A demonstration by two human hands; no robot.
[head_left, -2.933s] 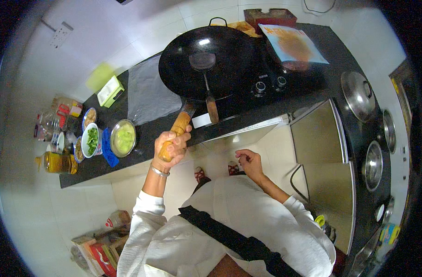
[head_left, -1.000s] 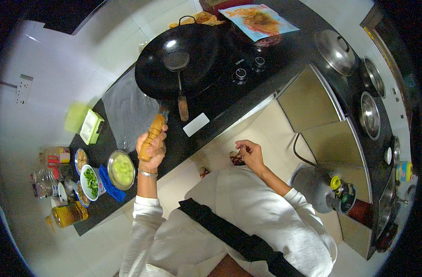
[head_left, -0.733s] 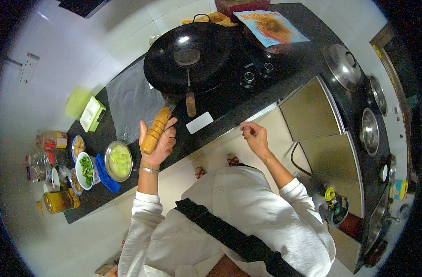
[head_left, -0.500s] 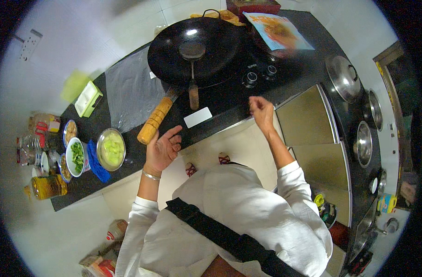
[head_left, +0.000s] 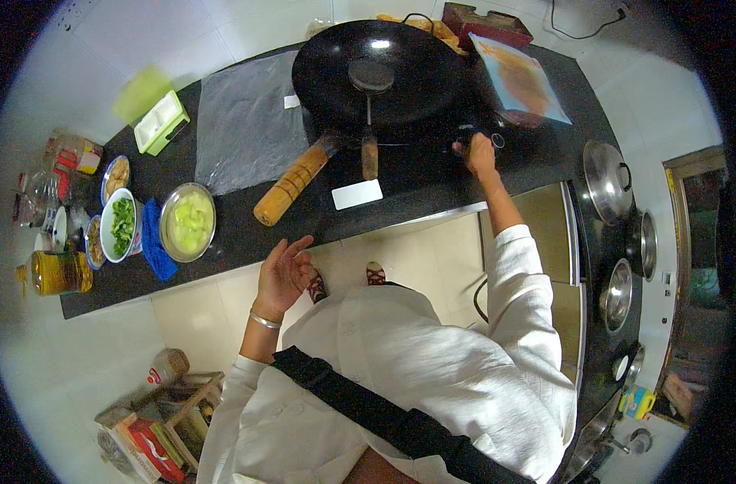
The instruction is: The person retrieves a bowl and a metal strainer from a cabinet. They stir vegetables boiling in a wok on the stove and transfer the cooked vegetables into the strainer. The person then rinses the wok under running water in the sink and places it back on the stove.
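Observation:
My right hand (head_left: 479,155) is closed over the left stove knob, whose face is mostly hidden under the fingers. A second knob (head_left: 498,141) shows just to its right. My left hand (head_left: 283,274) hangs in front of the counter edge with fingers loosely apart and nothing in it. Beyond it points the thick wooden handle (head_left: 291,182) of a large black wok (head_left: 324,89), which sits on the stove. A round-headed wok spatula (head_left: 370,158) lies in the wok, its handle over the near rim. No food shows inside the wok.
To the left stand a bowl of pale green slices (head_left: 189,222), a bowl of chopped greens (head_left: 121,227), a blue cloth (head_left: 155,242) and an oil jug (head_left: 62,273). Plastic sheeting (head_left: 243,121) covers counter beside the wok. A bag (head_left: 517,77) lies right; a metal lid (head_left: 607,182) is farther right.
My right hand has moved forward and right onto the stove knob. My left hand has drawn back from beside the wok's handle. The view has shifted.

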